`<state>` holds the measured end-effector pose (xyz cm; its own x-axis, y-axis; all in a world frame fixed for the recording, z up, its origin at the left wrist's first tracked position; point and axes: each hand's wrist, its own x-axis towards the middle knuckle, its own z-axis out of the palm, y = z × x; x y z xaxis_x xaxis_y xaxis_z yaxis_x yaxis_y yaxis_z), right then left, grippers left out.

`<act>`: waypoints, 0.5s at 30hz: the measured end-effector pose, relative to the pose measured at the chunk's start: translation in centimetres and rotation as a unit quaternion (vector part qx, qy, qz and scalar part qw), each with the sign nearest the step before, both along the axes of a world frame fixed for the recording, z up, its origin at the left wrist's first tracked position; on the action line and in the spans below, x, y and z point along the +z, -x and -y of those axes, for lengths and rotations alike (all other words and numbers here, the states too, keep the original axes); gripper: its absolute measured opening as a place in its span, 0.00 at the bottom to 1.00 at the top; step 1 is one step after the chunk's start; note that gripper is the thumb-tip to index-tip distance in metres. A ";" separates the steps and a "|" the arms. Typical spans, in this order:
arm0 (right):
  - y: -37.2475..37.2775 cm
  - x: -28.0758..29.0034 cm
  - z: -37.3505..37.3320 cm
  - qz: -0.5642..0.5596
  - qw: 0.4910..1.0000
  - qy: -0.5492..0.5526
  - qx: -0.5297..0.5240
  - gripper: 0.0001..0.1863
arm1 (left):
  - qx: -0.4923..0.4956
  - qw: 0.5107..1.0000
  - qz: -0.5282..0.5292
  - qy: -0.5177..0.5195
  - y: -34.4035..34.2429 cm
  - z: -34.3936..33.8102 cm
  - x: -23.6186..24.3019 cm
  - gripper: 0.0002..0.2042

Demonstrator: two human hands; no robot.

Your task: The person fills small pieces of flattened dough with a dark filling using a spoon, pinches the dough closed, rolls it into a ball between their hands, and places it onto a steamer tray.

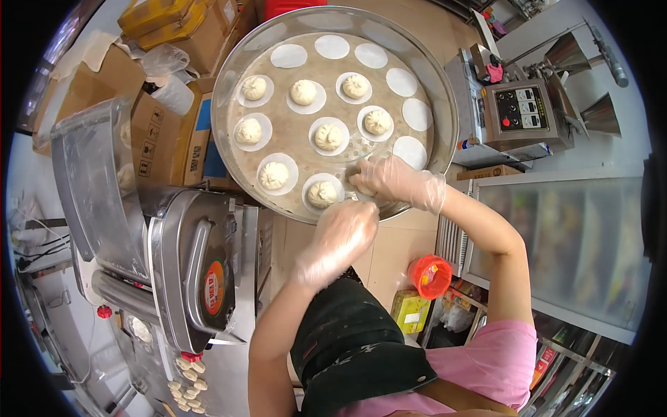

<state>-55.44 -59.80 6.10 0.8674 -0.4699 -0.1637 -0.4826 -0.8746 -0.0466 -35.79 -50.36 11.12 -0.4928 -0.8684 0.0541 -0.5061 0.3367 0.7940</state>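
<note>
A large round metal steamer tray (445, 83) holds several pleated white buns, each on a round white paper liner. My left hand (342, 233), in a clear plastic glove, is closed at the tray's near rim, beside a bun (322, 194) on its liner. My right hand (394, 181), also gloved, reaches over the near right rim, its fingers bent down close to the left hand's fingertips. A small pale bit shows between the two hands, but the fingers hide what they grip. Bare paper liners (410, 151) lie along the tray's right and far sides.
At left stands a metal dough machine (184, 271), with small dough pieces (187, 389) on the worktop below it. Cardboard boxes (163, 139) crowd the far left. To the right are a control-panel machine (521, 111), a glass-fronted cabinet (556, 236) and a red bucket (429, 276) on the floor.
</note>
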 end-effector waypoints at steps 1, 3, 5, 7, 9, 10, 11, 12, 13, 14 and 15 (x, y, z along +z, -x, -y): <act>0.0 0.5 0.4 0.025 0.997 -0.062 -0.027 0.17 | -0.084 0.995 0.034 -0.052 0.5 1.2 -1.0 0.07; 0.3 1.2 1.3 0.051 0.989 -0.123 -0.060 0.18 | -0.132 0.984 0.085 -0.087 1.6 3.1 -2.5 0.07; 0.7 1.6 2.2 0.089 0.957 -0.250 -0.116 0.20 | -0.212 0.963 0.138 -0.092 2.1 4.0 -4.2 0.10; 1.6 2.3 2.2 0.125 0.959 -0.216 -0.137 0.21 | -0.186 0.963 0.128 -0.145 2.3 3.9 -4.6 0.12; 2.6 3.4 2.1 0.142 0.960 -0.169 -0.172 0.24 | -0.159 0.960 0.117 -0.199 2.6 4.3 -3.8 0.14; 2.5 3.9 1.6 0.143 0.959 -0.171 -0.174 0.24 | -0.148 0.955 0.119 -0.228 2.6 4.4 -3.2 0.15; 2.3 4.3 1.1 0.121 0.967 -0.160 -0.155 0.24 | -0.136 0.949 0.121 -0.258 2.6 4.5 -2.9 0.16; 2.0 4.4 0.8 0.099 0.974 -0.150 -0.135 0.23 | -0.136 0.948 0.122 -0.259 2.5 4.5 -2.8 0.16; 2.1 3.6 0.6 0.076 0.978 -0.160 -0.110 0.23 | -0.153 0.945 0.128 -0.260 2.5 4.6 -2.6 0.17; 1.9 2.6 0.4 0.077 0.978 -0.161 -0.111 0.23 | -0.166 0.940 0.135 -0.264 2.4 4.7 -2.5 0.17; 1.6 1.6 0.0 0.044 0.984 -0.141 -0.099 0.24 | -0.166 0.940 0.136 -0.265 2.1 4.8 -2.2 0.17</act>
<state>-57.01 -59.79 7.74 0.7800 -0.5781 -0.2396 -0.6256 -0.7104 -0.3225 -37.86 -55.16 8.96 -0.6750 -0.5336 -0.5096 -0.6512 0.1062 0.7514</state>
